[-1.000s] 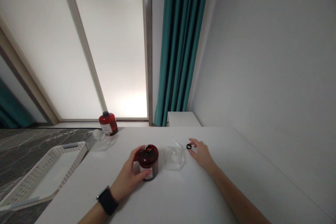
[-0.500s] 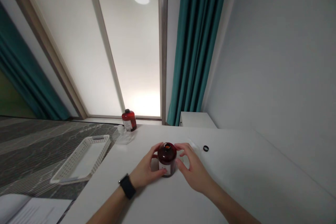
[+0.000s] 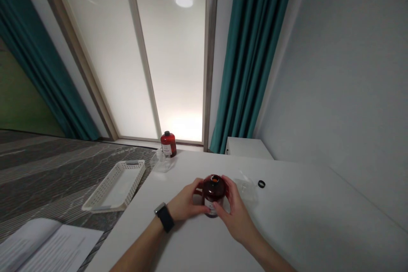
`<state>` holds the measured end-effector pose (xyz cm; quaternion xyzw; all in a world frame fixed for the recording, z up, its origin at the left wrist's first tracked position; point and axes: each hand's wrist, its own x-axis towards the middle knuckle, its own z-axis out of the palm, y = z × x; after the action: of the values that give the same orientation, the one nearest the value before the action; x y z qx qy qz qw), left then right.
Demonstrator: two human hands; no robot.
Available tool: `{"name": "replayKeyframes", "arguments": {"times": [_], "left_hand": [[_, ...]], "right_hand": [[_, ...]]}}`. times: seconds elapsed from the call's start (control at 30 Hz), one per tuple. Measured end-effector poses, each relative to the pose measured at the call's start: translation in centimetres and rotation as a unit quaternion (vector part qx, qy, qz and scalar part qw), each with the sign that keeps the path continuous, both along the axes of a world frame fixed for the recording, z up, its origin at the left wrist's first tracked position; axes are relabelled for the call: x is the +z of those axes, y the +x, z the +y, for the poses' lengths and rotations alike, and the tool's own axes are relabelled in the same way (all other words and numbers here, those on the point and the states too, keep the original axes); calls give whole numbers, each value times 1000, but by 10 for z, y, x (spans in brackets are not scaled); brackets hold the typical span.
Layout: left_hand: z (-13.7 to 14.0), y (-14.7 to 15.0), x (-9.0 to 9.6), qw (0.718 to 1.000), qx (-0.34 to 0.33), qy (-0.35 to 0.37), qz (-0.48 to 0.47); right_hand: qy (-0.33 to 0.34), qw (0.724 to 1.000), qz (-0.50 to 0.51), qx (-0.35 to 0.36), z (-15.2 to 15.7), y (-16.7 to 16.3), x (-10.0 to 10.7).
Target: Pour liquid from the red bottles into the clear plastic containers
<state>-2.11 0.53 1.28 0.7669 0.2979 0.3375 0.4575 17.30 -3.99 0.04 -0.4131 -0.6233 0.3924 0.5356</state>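
Observation:
A dark brown-red bottle with a pale label stands uncapped on the white table, its round mouth showing at the top. My left hand wraps the bottle's left side, thumb across the label. From the right, my right hand closes round it as well, with the thumb on the front. A black ring lies on the table to the right of my right hand. Between them is a crumpled clear plastic bag.
A red bottle with a black cap stands at the table's far left corner, beside another clear plastic bag. To the left are a white perforated basket and an open booklet. A white cabinet stands behind the table.
My right hand has moved in from just beside the bottle and now grips its right side. My left hand keeps its hold. The whole view has shifted slightly.

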Motion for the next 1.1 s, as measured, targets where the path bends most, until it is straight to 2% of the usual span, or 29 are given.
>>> {"name": "replayKeyframes", "arguments": {"times": [0.17,0.3,0.37,0.53,0.73,0.93,1.1], "left_hand": [[3,-14,10,1000,2,-22,-22],[7,-26,18,998,8,-13,-56],[8,-28,17,998,34,-13,-54],[8,-22,10,995,100,12,17],[-2,-5,6,987,124,73,67],[-9,29,9,986,78,127,75],[1,62,12,977,8,171,125]], "right_hand": [[-30,999,-11,-22,-1,-11,-5],[-36,999,-2,-39,-2,-16,3],[-38,999,-6,-39,-5,-14,10],[-48,999,-24,5,-18,1,26],[-59,996,-69,-11,-42,35,25],[-22,993,-107,-34,-63,81,18],[-6,992,-103,-71,-69,112,9]]}}
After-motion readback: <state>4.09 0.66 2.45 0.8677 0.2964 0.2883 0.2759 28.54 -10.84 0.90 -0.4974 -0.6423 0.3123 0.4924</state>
